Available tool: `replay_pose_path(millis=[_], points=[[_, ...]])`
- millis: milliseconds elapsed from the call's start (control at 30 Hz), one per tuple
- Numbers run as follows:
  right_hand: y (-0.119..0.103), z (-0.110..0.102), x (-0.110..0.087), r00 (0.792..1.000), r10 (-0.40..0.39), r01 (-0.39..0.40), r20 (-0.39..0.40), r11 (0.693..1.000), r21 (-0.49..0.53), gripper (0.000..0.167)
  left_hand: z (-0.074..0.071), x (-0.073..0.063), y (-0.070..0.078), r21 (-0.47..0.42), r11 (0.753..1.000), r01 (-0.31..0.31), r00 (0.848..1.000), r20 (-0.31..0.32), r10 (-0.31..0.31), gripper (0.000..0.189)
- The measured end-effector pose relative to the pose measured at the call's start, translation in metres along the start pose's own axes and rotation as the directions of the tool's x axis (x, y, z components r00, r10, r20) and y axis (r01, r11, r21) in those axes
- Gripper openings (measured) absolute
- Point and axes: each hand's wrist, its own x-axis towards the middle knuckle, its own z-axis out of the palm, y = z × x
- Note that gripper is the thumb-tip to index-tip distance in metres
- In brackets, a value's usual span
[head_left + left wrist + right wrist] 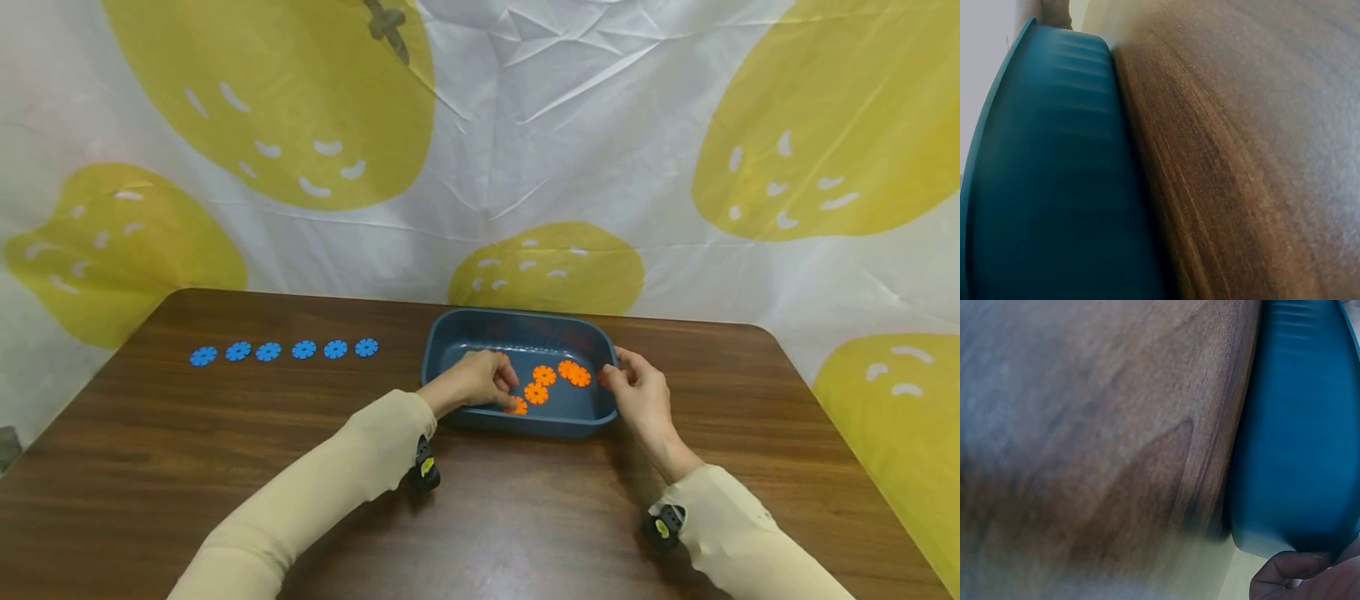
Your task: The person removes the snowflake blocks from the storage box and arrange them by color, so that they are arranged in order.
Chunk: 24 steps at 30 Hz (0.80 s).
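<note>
A dark blue-grey plastic tub [558, 427] stands on the table with several orange notched discs [536, 392] on its floor. My left hand [474, 379] reaches over the near rim into the tub, fingers bent downward. Its thumb tip is right at an orange disc [519, 406] by the near wall, with a gap between thumb and forefinger. My right hand [647, 402] grips the tub's right end, thumb over the rim. In the right wrist view, curled fingers [1291, 565] show at the tub's corner. The left wrist view has only the tub's outer wall [1054, 169] close up.
To the left, several blue notched discs [303, 349] lie in a spaced row on the brown wooden table [225, 442]. A white cloth [525, 167] with yellow fruit shapes hangs behind the table's back edge. Both forearms cross the front of the table.
</note>
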Motion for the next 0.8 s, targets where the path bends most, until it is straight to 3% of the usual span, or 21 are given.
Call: replay_pose_path(millis=[267, 800], points=[[0.0008, -0.0005, -0.0003, 1.0, -0.005, 0.005, 0.002, 1.0, 0.0, 0.037, 0.0034, 0.0032, 0.0018, 0.074, 0.997, 0.01, 1.0, 0.027, -0.012, 0.024], [-0.0006, 0.0008, -0.0011, 1.0, -0.005, 0.005, 0.002, 1.0, -0.003, 0.037, 0.0074, 0.0054, 0.0026, 0.096, 0.995, 0.013, 1.0, 0.025, -0.016, 0.018]])
